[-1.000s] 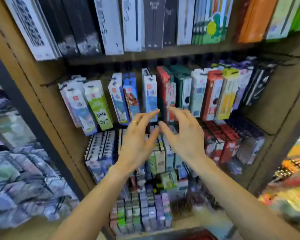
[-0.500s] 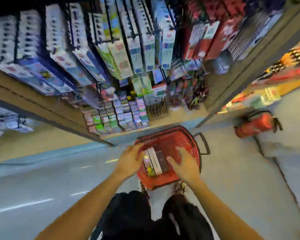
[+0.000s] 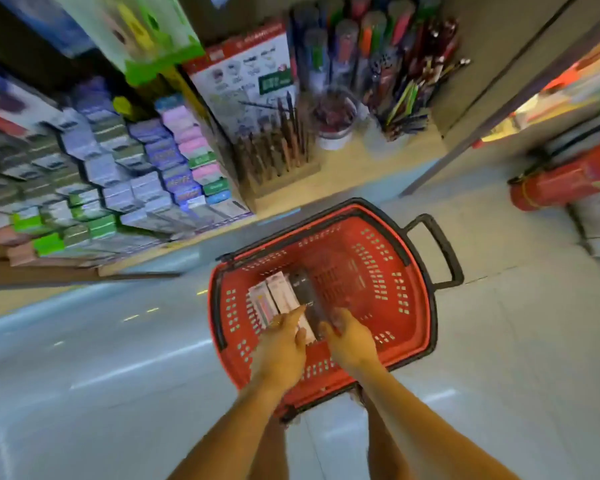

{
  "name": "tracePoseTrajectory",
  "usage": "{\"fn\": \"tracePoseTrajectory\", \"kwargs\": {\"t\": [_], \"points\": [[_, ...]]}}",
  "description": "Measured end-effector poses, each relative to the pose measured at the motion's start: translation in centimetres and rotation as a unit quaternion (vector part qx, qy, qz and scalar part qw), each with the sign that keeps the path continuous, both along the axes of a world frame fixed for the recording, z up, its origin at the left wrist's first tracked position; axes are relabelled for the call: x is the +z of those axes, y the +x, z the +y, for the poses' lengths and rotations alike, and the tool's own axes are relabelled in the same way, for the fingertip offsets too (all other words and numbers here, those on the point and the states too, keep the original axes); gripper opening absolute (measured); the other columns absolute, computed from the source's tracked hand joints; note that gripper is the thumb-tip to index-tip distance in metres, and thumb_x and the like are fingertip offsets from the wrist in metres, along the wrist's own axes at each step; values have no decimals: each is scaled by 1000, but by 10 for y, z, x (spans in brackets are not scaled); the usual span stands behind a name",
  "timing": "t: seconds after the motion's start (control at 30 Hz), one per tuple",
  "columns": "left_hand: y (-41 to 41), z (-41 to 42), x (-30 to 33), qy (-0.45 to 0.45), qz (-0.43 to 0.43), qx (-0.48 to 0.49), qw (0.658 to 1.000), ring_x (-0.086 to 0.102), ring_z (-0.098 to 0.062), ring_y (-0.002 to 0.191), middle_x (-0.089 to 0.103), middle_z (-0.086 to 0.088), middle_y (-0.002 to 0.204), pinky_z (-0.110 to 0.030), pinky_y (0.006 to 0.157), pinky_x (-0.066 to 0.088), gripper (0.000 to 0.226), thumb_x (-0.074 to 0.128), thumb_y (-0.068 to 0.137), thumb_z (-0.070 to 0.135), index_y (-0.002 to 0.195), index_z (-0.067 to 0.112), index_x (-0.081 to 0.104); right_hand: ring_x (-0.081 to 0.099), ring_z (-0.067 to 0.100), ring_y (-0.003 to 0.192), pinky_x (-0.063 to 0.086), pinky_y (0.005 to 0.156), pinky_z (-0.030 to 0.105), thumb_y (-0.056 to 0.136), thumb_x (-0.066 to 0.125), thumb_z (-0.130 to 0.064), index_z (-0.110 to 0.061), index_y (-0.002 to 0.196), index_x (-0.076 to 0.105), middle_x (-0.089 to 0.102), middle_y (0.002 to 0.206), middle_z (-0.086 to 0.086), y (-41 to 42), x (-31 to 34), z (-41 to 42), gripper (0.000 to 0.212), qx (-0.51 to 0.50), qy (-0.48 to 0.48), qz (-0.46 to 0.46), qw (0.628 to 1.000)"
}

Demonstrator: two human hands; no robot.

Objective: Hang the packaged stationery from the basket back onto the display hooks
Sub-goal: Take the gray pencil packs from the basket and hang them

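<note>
Red basket (image 3: 406,282) on floor near shelf, three packs (image 3: 281,296) inside at left, print unreadable, left hand (image 3: 283,344) fingers resting on white packs, right hand (image 3: 349,342) curled round dark pack (image 3: 305,292).

Both hands cover the near ends of the packets (image 3: 284,299) in the red basket (image 3: 371,268), and their print is too blurred to read. Whether the left hand (image 3: 281,348) or right hand (image 3: 349,341) grips a packet cannot be told. Beyond the basket, the shelf boxes (image 3: 118,174) smear together.
</note>
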State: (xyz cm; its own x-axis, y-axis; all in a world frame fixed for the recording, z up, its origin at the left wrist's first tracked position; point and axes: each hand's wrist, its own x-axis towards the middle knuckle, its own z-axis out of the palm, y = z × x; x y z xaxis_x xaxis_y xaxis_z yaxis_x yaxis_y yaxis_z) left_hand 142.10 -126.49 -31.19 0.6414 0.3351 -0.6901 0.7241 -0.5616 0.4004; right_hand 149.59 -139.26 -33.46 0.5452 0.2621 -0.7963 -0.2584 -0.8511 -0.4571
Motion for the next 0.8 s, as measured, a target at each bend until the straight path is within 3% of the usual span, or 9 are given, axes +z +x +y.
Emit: {"fn": "tracePoseTrajectory", "kwargs": {"t": [0.1,0.23,0.4,0.47,0.53,0.6,0.67,0.77,0.8], "points": [[6,-2,-86,20,-3,-56,998,47,-25,141,45,-1,157,-39,114,43,54,44,105,17,157,32,39,62,37,120,50,92,39,97,62,-39,-9,133,55,67,129,14,10,-104,10,47,-18,-33,62,997],[14,0,-198,84,11,-151,985,28,-25,152,35,-2,163,-41,125,29,61,44,104,13,161,30,29,61,29,124,50,95,33,87,76,-41,-15,132,63,65,133,6,20,-241,19,54,-70,-43,131,988],[16,3,-281,146,-17,-205,968,15,-31,157,29,-6,166,-46,130,12,63,48,101,11,160,27,32,61,21,117,50,95,37,88,79,-18,-13,121,70,65,121,1,22,-349,20,35,-101,31,173,979],[14,5,-301,157,-26,-215,964,13,-32,158,30,-8,167,-47,131,6,62,49,101,13,160,26,34,62,20,116,51,98,37,69,93,-31,-10,120,68,66,124,1,23,-373,19,60,-139,46,179,973],[11,8,-316,158,-21,-230,960,12,-33,159,30,-9,167,-50,131,5,60,48,102,16,159,26,34,67,25,114,54,101,45,42,100,-48,-16,107,66,71,124,5,17,-412,10,80,-149,67,186,969],[7,10,-324,161,-23,-231,959,18,-34,158,37,-11,164,-51,131,9,55,49,102,19,156,24,41,70,22,112,55,101,46,35,99,-57,-16,111,69,75,119,0,13,-435,2,92,-142,99,194,966],[7,11,-325,163,-32,-227,960,25,-35,156,43,-13,160,-52,130,11,53,53,100,17,153,21,47,71,17,110,56,101,43,35,95,-62,-19,120,72,76,115,-6,23,-402,9,98,-123,85,175,973],[10,10,-321,156,-31,-222,962,19,-33,158,38,-13,162,-48,131,5,58,51,101,12,158,17,39,69,19,106,56,90,32,69,87,-43,-18,118,73,74,108,-4,28,-368,22,57,-108,52,208,971],[10,10,-320,156,-30,-220,963,16,-32,158,35,-13,163,-47,131,2,60,49,102,12,160,17,34,65,20,106,54,88,29,74,85,-42,-20,119,70,71,108,-3,27,-366,25,52,-104,39,216,970]]}}
